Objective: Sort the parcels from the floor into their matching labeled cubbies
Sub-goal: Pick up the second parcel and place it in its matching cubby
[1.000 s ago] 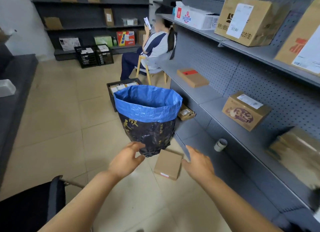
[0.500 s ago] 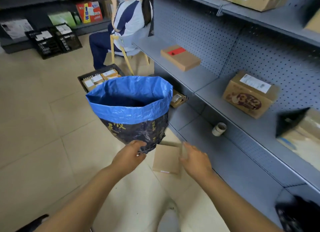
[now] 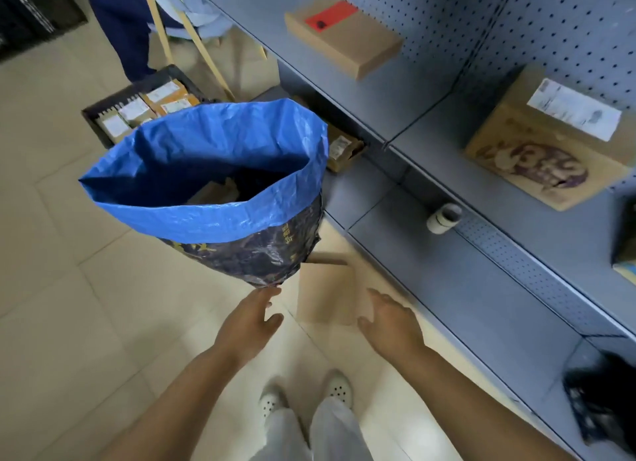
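Note:
A flat brown cardboard parcel (image 3: 327, 293) lies on the tiled floor just in front of me, beside the foot of a big sack (image 3: 241, 192) with a blue rolled rim and dark printed body. Inside the sack I glimpse a brown parcel. My left hand (image 3: 249, 317) hovers open left of the flat parcel, fingertips close to the sack's bottom. My right hand (image 3: 390, 319) is open at the parcel's right edge; whether it touches I cannot tell. Grey shelves (image 3: 430, 102) run along the right, carrying a box with a red label (image 3: 344, 37) and a printed carton (image 3: 547, 140).
A black crate of labelled parcels (image 3: 137, 111) sits on the floor behind the sack. A seated person's legs and a wooden chair (image 3: 192, 37) are beyond it. A tape roll (image 3: 444, 218) and a small parcel (image 3: 344, 150) rest on the lowest shelf. My feet (image 3: 306, 395) stand below.
My view has tilted down and closer; my feet now show. Both hands have spread open on either side of the flat parcel, the right one lower beside its edge.

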A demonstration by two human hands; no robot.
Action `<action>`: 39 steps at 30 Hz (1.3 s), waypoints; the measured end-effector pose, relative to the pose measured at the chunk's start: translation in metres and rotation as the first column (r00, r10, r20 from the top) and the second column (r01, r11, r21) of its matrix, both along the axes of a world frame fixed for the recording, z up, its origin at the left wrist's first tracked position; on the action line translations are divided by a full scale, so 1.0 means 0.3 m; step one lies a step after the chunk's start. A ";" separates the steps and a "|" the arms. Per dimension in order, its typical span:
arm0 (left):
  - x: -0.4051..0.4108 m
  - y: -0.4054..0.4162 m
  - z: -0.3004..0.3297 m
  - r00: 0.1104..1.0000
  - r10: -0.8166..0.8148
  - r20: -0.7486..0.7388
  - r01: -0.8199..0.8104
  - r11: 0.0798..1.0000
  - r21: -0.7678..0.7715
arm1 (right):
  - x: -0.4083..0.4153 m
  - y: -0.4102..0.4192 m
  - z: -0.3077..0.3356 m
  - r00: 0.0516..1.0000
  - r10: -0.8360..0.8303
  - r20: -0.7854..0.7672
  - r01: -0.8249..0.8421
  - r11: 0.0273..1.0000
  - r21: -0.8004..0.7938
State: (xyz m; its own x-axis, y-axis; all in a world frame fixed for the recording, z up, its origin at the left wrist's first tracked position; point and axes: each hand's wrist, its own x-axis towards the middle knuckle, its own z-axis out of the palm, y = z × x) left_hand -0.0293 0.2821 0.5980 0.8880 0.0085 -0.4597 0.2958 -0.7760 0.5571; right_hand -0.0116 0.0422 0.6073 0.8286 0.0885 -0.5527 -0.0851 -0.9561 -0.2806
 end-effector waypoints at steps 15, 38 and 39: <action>0.349 0.001 -1.022 0.979 0.034 -0.200 -0.038 0.999 -0.013 | 0.218 0.020 -1.011 0.989 -0.083 -0.121 0.072 0.993 -0.094; 0.406 -0.098 -2.017 0.868 0.241 -0.435 -0.322 0.939 -0.123 | 0.324 -0.013 -2.046 0.827 -0.502 -0.251 0.533 0.843 0.070; 0.408 -0.104 -2.027 0.854 0.266 -0.446 -0.356 0.926 -0.128 | 0.329 -0.010 -2.052 0.802 -0.531 -0.273 0.573 0.814 0.098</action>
